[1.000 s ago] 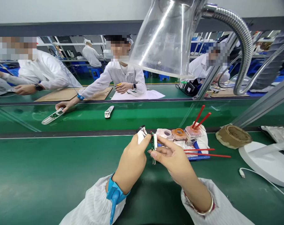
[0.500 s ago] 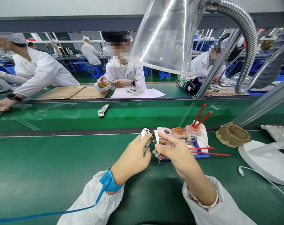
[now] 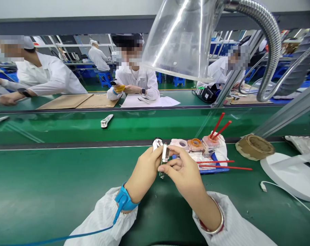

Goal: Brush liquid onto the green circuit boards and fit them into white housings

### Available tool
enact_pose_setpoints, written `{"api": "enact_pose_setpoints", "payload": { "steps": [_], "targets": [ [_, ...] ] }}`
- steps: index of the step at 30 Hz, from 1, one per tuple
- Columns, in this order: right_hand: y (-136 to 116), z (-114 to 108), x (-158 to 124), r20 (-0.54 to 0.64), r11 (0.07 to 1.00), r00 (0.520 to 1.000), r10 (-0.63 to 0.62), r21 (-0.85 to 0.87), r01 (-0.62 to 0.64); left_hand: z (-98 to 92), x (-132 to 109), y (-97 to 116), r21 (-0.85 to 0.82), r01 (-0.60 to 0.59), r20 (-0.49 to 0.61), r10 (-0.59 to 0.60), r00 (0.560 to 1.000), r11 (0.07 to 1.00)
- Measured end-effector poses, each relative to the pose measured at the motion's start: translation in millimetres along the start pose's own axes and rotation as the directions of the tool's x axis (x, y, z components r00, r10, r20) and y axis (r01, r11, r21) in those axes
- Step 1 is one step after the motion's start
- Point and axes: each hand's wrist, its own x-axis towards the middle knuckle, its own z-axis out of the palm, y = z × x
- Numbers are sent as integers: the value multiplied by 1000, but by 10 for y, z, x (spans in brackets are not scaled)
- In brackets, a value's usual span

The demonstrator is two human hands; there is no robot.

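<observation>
My left hand [image 3: 145, 169] is closed on a white plastic housing [image 3: 157, 142] with a dark end; much of it is hidden behind my fingers. Between the fingertips of my right hand [image 3: 187, 171] is a small circuit board [image 3: 165, 155], its white, shiny display-like block turned up toward me. The board lies right beside the housing, and whether the two touch I cannot tell. A blue wrist strap [image 3: 125, 199] circles my left wrist, its cord running off to the lower left.
Behind my right hand a blue tray [image 3: 215, 169] carries small pots and red sticks [image 3: 224, 130]. To the right are a brown tape roll [image 3: 254, 147], a white lamp base [image 3: 293, 176] and a cable. A white device [image 3: 107, 121] lies on the green belt. Co-workers sit opposite; a clear hood [image 3: 180, 41] hangs above.
My right hand has moved left and turned the circuit board so its white face shows, now close against the housing. The device on the belt has shifted left, and another appears at far left.
</observation>
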Motion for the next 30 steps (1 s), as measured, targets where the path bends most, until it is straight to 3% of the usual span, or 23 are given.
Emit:
{"api": "enact_pose_setpoints", "payload": {
  "steps": [4,9,18,23,30],
  "targets": [
    [-1,-22,-14,7,983,987,-164,-81,164,-4,16,-34,-51,-52,-25,51,998,997],
    [-12,-44,-15,-7,952,960,-279,-133,275,-11,30,1,-123,1,-48,-7,999,992],
    [-1,-72,-14,-12,945,955,-298,-147,293,-18,19,73,-213,97,0,-99,995,972],
    [-13,-121,-6,2,966,968,-251,-57,251,-37,7,118,-232,151,56,-141,988,961],
    [-71,-221,-16,69,987,986,-154,61,150,-46,-58,183,-293,90,96,-65,993,952]
  ]
}}
